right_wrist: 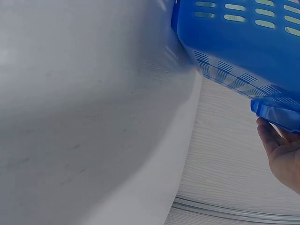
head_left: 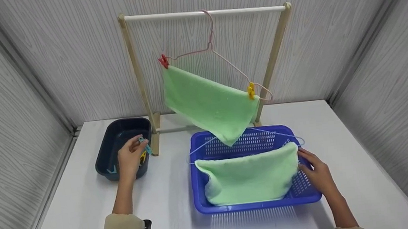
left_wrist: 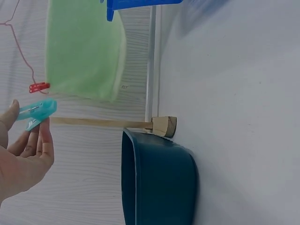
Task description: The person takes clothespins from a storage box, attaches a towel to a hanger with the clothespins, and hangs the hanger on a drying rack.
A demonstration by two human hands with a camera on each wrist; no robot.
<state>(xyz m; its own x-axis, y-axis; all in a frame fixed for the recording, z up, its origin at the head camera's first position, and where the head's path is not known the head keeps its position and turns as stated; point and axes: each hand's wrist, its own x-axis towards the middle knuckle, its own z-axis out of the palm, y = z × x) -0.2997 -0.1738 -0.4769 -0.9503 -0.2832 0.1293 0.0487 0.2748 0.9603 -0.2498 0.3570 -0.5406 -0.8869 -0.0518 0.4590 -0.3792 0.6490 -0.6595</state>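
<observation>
My left hand (head_left: pixel 130 156) pinches a teal clothespin (left_wrist: pixel 38 110) between thumb and fingers, above the dark bin (head_left: pixel 100 157). My right hand (head_left: pixel 319 172) is at the right rim of the blue basket (head_left: pixel 260 205), fingers fairly straight beside the corner of a light green cloth (head_left: pixel 249 176). This cloth lies over the basket, with a light blue hanger (head_left: pixel 201 145) behind its upper edge. Another green cloth (head_left: pixel 208 98) hangs tilted from a pink hanger (head_left: pixel 229 62), clipped by a red clothespin (head_left: pixel 163 61) and a yellow clothespin (head_left: pixel 251 90).
A rack with a white rod (head_left: pixel 166 16) and wooden posts (head_left: pixel 135 68) stands at the back of the white table (head_left: pixel 172 210). More clothespins, including a yellow and black one (head_left: pixel 143 158), lie in the bin. Wood-patterned panels (head_left: pixel 77 48) enclose the table.
</observation>
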